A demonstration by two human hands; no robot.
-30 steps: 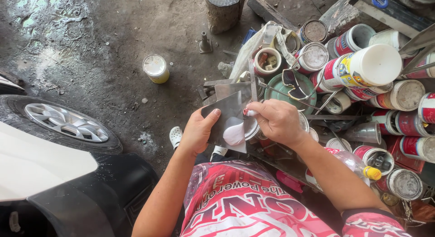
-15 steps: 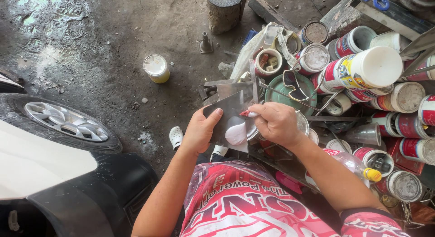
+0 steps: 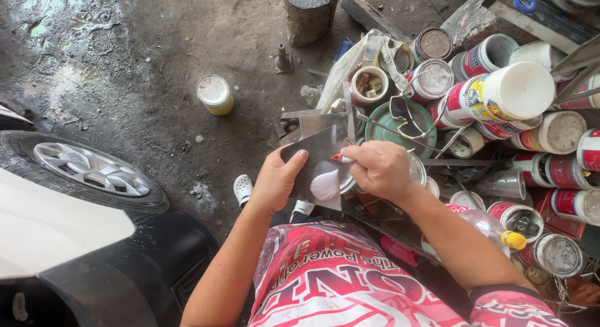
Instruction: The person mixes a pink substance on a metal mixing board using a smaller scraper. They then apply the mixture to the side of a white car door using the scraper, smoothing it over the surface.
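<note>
Left hand (image 3: pixel 275 180) grips metal plate (image 3: pixel 315 153) bearing white putty (image 3: pixel 325 181); right hand (image 3: pixel 381 171) closed on red-tipped tube (image 3: pixel 342 158).

Red and pink patterned shirt with white lettering, short sleeves, bare forearms, white clog shoes.

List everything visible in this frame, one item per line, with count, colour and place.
metal plate: one, grey, held at centre
putty blob: one, pale pink-white, on the plate
small tube: one, white with red tip, over the plate
tins: many, mostly red and white, stacked at right
lone tin: one, yellow with pale lid, on the floor
green lid: one, behind the plate
car wheel: one, black tyre with silver rim, left
log stump: one, grey, top centre
left hand: holds the plate's edge
right hand: holds the tube
</note>
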